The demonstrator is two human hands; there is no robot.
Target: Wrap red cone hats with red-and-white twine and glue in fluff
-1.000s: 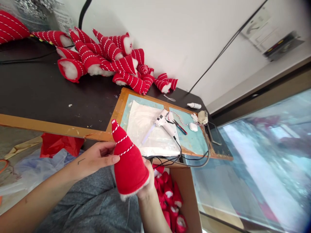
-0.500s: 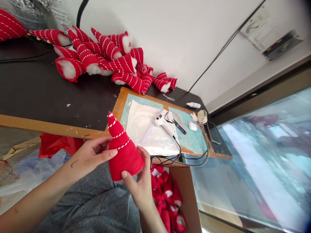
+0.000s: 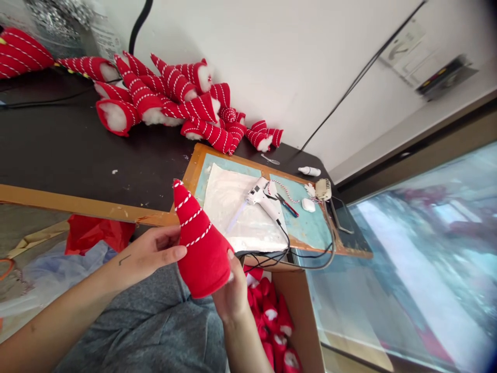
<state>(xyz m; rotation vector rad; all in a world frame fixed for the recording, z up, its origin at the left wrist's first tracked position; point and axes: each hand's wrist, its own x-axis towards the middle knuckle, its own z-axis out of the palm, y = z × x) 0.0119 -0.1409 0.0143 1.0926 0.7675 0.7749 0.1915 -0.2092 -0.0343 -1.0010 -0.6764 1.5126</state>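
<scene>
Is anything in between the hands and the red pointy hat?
Nothing that I can see: the left hand touches the red pointy hat near its lowest stripe, and the right hand holds its wide end. Some fingers are hidden behind it, so I can't tell there.

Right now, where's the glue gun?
Head view, near centre: the white glue gun lies on the white sheet atop the blue-topped board, just left of the red-handled pliers.
</scene>
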